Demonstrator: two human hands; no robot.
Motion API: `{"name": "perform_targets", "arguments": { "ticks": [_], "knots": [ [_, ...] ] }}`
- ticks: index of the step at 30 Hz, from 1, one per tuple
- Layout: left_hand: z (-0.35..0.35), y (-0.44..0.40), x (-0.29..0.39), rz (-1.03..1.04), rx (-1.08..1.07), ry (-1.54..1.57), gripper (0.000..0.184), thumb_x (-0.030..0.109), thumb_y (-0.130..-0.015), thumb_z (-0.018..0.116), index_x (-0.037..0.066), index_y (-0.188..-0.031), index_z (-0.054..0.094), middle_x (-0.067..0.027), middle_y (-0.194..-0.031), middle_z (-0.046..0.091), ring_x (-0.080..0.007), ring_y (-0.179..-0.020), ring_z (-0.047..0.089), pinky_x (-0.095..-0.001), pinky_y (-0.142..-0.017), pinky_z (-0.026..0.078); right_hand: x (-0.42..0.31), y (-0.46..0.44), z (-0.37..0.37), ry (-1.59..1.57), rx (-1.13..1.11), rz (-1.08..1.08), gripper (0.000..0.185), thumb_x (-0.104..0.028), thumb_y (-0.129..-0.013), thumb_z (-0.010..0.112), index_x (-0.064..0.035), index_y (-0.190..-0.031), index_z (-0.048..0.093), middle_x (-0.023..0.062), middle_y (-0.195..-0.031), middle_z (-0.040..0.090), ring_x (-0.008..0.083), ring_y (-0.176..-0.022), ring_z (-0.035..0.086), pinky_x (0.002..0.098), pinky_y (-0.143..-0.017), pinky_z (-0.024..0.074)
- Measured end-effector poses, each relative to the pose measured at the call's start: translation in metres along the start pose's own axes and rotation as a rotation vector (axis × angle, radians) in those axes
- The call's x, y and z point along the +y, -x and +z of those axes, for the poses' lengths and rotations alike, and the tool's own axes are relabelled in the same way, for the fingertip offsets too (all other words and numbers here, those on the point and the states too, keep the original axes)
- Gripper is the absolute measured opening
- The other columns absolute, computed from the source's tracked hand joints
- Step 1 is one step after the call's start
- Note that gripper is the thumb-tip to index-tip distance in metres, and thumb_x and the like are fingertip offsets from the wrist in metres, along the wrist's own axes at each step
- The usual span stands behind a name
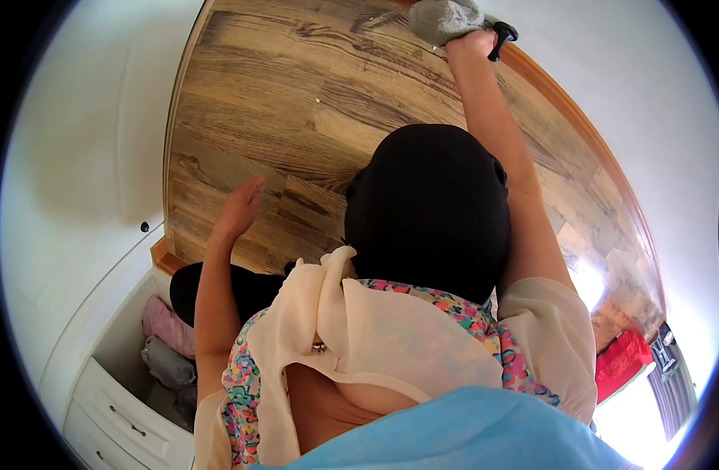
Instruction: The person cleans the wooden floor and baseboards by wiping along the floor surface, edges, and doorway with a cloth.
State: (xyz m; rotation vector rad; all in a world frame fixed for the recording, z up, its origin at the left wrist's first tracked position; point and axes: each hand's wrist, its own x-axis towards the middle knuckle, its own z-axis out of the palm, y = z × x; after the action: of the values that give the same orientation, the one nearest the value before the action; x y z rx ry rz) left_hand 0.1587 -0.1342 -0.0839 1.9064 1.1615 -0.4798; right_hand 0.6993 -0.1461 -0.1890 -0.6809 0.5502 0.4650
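My right arm stretches far forward, and my right hand (470, 45) is closed on a grey cloth (445, 21) close to the right-hand wall. Part of the hand is hidden behind the cloth. A black handle-like piece (503, 41) is right beside that hand; I cannot tell whether the two touch. Over the wooden floor (257, 102), my left hand (242, 207) hangs with its fingers loosely apart and nothing visible in it. My black-clad knee (426, 211) rises between my arms.
A white panel with a small black knob (145, 227) stands on the left. Below it are a white drawer unit (128, 419) and folded pink (167, 325) and grey fabric (167, 362). Wooden skirting (590, 149) edges the right wall. A red item (622, 364) lies at the lower right.
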Motion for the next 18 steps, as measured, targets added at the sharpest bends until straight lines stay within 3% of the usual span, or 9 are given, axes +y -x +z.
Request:
{"name": "perform_targets", "arguments": {
  "ticks": [3, 6, 8, 10, 11, 12, 14, 15, 18],
  "knots": [
    [-0.004, 0.006, 0.016, -0.072, -0.011, 0.003, 0.041, 0.009, -0.093, 0.045, 0.003, -0.132, 0.053, -0.0204, -0.122, 0.062, -0.0356, -0.115, 0.058, -0.0407, -0.095, 0.046, -0.002, -0.005, 0.004, 0.004, -0.05, 0.077, 0.054, -0.049, -0.1, 0.033, -0.0061, -0.125, 0.054, 0.0127, -0.129, 0.058, 0.031, -0.118, 0.056, 0.046, -0.102, 0.046],
    [0.0, 0.008, 0.017, -0.005, -0.017, -0.006, 0.04, 0.01, -0.093, 0.045, 0.002, -0.131, 0.054, -0.021, -0.12, 0.063, -0.0366, -0.114, 0.059, -0.0406, -0.094, 0.047, 0.001, -0.006, -0.004, 0.063, -0.026, 0.234, 0.053, -0.044, -0.102, 0.031, -0.0037, -0.13, 0.051, 0.0127, -0.125, 0.06, 0.0306, -0.117, 0.057, 0.0446, -0.102, 0.0465],
    [-0.001, 0.004, 0.028, 0.009, -0.014, -0.018, 0.039, 0.011, -0.092, 0.046, 0.002, -0.129, 0.055, -0.0211, -0.119, 0.063, -0.0372, -0.113, 0.059, -0.0408, -0.093, 0.047, 0.011, -0.003, -0.002, 0.405, -0.221, 0.505, 0.045, -0.037, -0.102, 0.045, -0.001, -0.126, 0.057, 0.012, -0.119, 0.062, 0.0299, -0.102, 0.06, 0.0458, -0.091, 0.0508],
    [-0.002, -0.003, 0.029, 0.013, -0.002, -0.031, 0.038, 0.011, -0.092, 0.046, 0.002, -0.128, 0.055, -0.0212, -0.119, 0.063, -0.0378, -0.112, 0.059, -0.041, -0.093, 0.047, 0.027, 0.019, 0.003, 0.577, -0.279, 0.492, 0.045, -0.039, -0.101, 0.048, -0.0014, -0.121, 0.061, 0.0121, -0.119, 0.062, 0.0297, -0.099, 0.06, 0.0461, -0.088, 0.0518],
    [0.001, -0.009, 0.02, 0.008, 0.008, -0.062, 0.038, 0.011, -0.092, 0.046, 0.003, -0.127, 0.056, -0.021, -0.119, 0.063, -0.0381, -0.112, 0.059, -0.0414, -0.092, 0.047, 0.009, 0.073, 0.028, 0.577, -0.113, 0.502, 0.046, -0.04, -0.101, 0.049, -0.0025, -0.125, 0.058, 0.0121, -0.123, 0.061, 0.0315, -0.1, 0.06, 0.0441, -0.089, 0.0516],
    [0.003, -0.008, 0.014, -0.003, 0.013, -0.094, 0.037, 0.01, -0.092, 0.046, 0.003, -0.127, 0.056, -0.0208, -0.119, 0.063, -0.0384, -0.111, 0.059, -0.0418, -0.092, 0.047, 0.008, 0.079, 0.024, 0.58, -0.113, 0.512, 0.046, -0.04, -0.101, 0.049, -0.0025, -0.125, 0.058, 0.0121, -0.123, 0.061, 0.0315, -0.1, 0.06, 0.0441, -0.089, 0.0516],
    [-0.002, -0.005, 0.02, 0.002, 0.04, -0.065, 0.037, 0.01, -0.092, 0.045, 0.003, -0.126, 0.056, -0.021, -0.119, 0.063, -0.0387, -0.111, 0.059, -0.0422, -0.091, 0.047, 0.004, 0.07, 0.009, 0.264, -0.005, 0.344, 0.046, -0.035, -0.096, 0.056, -0.0054, -0.132, 0.054, 0.0149, -0.129, 0.057, 0.034, -0.111, 0.057, 0.0452, -0.093, 0.0495],
    [-0.004, -0.005, 0.025, 0.015, 0.058, -0.037, 0.036, 0.01, -0.092, 0.045, 0.003, -0.126, 0.057, -0.0211, -0.119, 0.063, -0.0389, -0.111, 0.059, -0.0426, -0.091, 0.047, 0.006, 0.053, -0.01, 0.238, -0.114, 0.177, 0.045, -0.035, -0.101, 0.039, -0.0073, -0.137, 0.043, 0.0116, -0.137, 0.051, 0.0314, -0.12, 0.055, 0.0521, -0.101, 0.0451],
    [-0.003, 0.002, 0.035, -0.015, 0.055, -0.03, 0.038, 0.01, -0.092, 0.045, 0.004, -0.128, 0.056, -0.0215, -0.118, 0.063, -0.039, -0.111, 0.059, -0.0429, -0.092, 0.047, -0.013, 0.047, -0.027, 0.119, -0.151, 0.077, 0.045, -0.036, -0.102, 0.037, -0.0077, -0.136, 0.044, 0.0126, -0.138, 0.049, 0.0309, -0.122, 0.053, 0.0535, -0.1, 0.0449]
  ]
}}
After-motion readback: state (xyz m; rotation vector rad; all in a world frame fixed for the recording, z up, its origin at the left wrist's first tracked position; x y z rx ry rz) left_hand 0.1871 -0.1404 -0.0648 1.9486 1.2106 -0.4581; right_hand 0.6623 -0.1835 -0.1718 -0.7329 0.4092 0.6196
